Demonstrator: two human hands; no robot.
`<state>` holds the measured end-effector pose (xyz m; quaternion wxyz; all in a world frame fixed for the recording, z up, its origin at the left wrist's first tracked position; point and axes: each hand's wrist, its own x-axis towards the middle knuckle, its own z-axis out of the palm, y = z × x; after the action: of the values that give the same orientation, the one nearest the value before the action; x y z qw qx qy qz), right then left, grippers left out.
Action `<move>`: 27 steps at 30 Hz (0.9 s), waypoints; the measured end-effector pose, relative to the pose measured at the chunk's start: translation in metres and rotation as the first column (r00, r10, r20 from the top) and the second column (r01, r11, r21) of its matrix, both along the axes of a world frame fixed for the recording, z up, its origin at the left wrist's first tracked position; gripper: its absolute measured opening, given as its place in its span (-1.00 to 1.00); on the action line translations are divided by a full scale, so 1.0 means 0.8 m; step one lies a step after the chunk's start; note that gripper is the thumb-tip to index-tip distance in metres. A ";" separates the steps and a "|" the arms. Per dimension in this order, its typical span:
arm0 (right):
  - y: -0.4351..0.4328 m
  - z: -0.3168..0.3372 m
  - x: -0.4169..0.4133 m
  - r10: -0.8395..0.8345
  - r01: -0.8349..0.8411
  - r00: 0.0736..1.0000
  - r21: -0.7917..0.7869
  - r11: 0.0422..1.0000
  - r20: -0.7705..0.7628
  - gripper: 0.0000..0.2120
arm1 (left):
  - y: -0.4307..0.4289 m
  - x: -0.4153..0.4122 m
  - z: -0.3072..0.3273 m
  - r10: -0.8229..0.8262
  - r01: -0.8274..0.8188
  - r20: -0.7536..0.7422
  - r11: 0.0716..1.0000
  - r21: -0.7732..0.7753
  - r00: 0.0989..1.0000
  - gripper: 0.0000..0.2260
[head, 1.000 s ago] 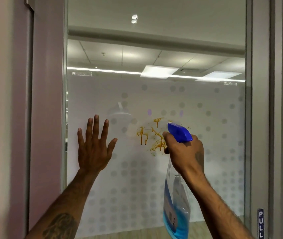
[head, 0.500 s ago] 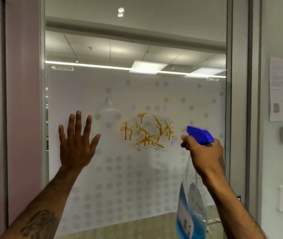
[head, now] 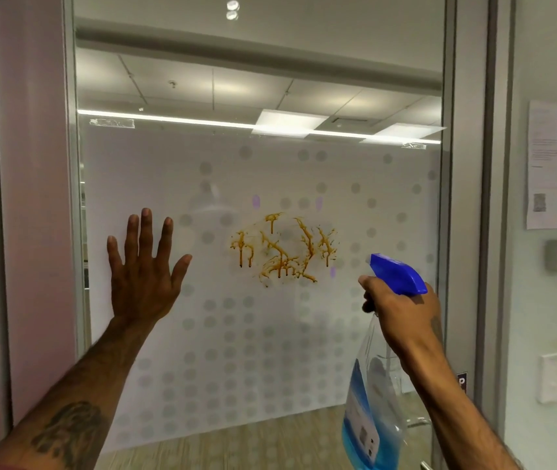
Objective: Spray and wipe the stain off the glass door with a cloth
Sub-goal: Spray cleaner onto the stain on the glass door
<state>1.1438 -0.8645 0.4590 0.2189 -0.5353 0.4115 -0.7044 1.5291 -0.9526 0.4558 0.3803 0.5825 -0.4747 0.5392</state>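
Glass door (head: 355,79): a tall pane in a grey frame, straight ahead; its lower part is frosted with rows of pale dots; ceiling lights show through the clear upper band.
Stain (head: 285,251): an orange-brown splatter with drips running down, on the frosted part near the middle of the pane; it lies between the two hands, apart from both.
Left hand (head: 143,276): raised flat with fingers spread wide, palm toward the glass, left of the stain; holding nothing; whether the palm touches the pane I cannot tell.
Right hand (head: 402,315): closed around the neck of a spray bottle (head: 373,412), low and to the right of the stain; a finger curls at the front below the nozzle.
Spray bottle: blue trigger head (head: 397,273) pointing left toward the glass; clear body hanging below the fist, with blue liquid in the bottom and a label.
Right wall: a printed paper notice (head: 556,164) pinned up; a white switch plate (head: 550,378) lower down.
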 end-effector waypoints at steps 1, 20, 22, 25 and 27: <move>0.003 0.001 0.000 0.003 -0.003 1.000 -0.021 1.000 -0.009 -0.91 | 0.002 -0.001 0.000 0.002 -0.002 -0.005 1.000 0.007 1.000 -0.30; 0.082 -0.062 -0.143 0.238 -0.246 0.967 0.098 0.964 0.091 -0.63 | 0.103 -0.316 -0.150 -0.657 0.975 -0.730 0.216 0.056 0.188 -0.79; 0.094 -0.074 -0.175 0.242 -0.254 0.963 0.109 0.961 0.114 -0.68 | 0.121 -0.383 -0.165 -0.520 0.999 -0.854 -0.027 -0.018 -0.030 -0.78; 0.117 -0.092 -0.228 0.222 -0.240 0.965 0.133 0.962 0.138 -0.72 | 0.146 -0.476 -0.184 -0.290 0.933 -0.934 -0.345 -0.101 -0.208 -0.66; 0.136 -0.103 -0.269 0.196 -0.215 0.971 0.141 0.966 0.135 -0.75 | 0.163 -0.534 -0.194 -0.176 0.850 -0.958 -0.516 -0.107 -0.228 -0.70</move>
<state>0.9288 -0.7556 0.3768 0.3559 -0.5134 0.3934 -0.6745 1.1021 -0.8220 0.3006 0.3838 0.2459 -0.7304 -0.5087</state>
